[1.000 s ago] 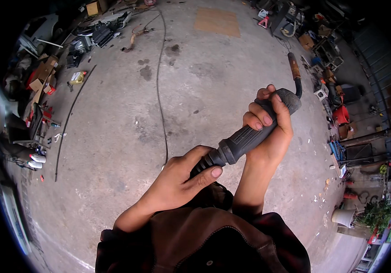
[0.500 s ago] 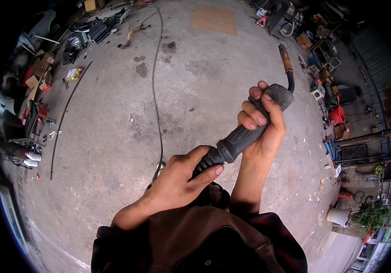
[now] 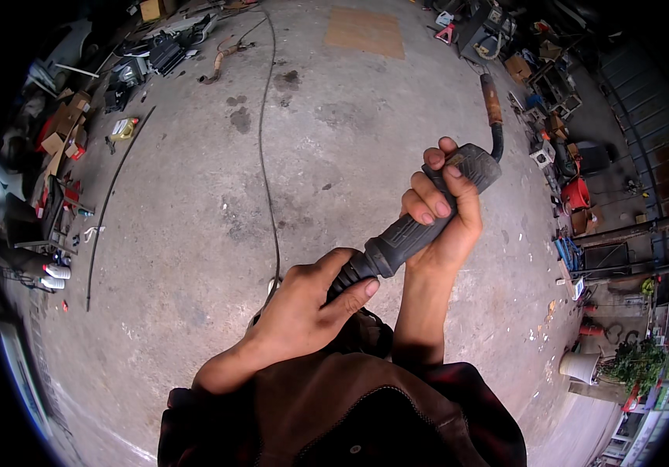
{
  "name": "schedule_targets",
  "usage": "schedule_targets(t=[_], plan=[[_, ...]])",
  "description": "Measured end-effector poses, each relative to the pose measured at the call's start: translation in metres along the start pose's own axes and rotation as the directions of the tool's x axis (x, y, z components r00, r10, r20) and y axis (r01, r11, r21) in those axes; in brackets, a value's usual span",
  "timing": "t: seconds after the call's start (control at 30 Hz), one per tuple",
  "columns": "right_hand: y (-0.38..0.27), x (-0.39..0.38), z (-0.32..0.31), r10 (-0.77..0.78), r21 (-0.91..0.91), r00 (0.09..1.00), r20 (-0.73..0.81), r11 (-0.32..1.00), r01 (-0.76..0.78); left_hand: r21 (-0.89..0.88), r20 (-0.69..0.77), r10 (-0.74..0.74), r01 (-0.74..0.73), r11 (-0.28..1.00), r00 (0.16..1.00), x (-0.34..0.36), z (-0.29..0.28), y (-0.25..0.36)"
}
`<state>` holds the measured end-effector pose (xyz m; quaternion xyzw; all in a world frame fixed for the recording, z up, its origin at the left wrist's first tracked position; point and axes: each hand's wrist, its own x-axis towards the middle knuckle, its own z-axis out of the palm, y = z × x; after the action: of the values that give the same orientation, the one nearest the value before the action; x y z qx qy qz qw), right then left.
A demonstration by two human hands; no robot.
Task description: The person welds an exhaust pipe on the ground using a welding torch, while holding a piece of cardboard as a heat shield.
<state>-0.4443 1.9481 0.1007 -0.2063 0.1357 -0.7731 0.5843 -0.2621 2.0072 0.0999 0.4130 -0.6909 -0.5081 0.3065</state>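
A MIG welding torch (image 3: 403, 243) with a black ribbed handle slants up to the right in front of me. Its thin dark neck bends upward and ends in a rusty brown nozzle (image 3: 491, 105) pointing away from me. My right hand (image 3: 447, 226) wraps round the upper handle, palm up, with the thumb lying along the top near the neck. Lower down, my left hand (image 3: 291, 307) grips the ribbed cable sleeve (image 3: 354, 272) at the handle's rear end. What follows the sleeve is hidden behind my left hand and brown apron.
A dark cable (image 3: 266, 156) runs along the concrete floor. To the left lie a long thin rod (image 3: 116, 187) and cardboard boxes (image 3: 60, 128). Along the right are a red bucket (image 3: 575, 193), clutter and a potted plant (image 3: 634, 364). A flat brown board (image 3: 365, 33) lies far ahead.
Both hands and the torch have shifted very slightly to the left. The grip of each hand looks the same.
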Motion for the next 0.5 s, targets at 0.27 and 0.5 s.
schedule_targets(t=[0.27,0.5], plan=[[0.006,0.003,-0.001,0.020,0.015,0.985,0.173,1.000,-0.023,-0.014,0.018,-0.005,0.005,1.000,1.000,-0.001,-0.003,-0.002],[0.009,0.000,0.002,0.003,-0.048,1.000,-0.023,0.999,-0.005,-0.015,-0.028,0.023,-0.023,1.000,0.999,0.001,-0.005,-0.008]])
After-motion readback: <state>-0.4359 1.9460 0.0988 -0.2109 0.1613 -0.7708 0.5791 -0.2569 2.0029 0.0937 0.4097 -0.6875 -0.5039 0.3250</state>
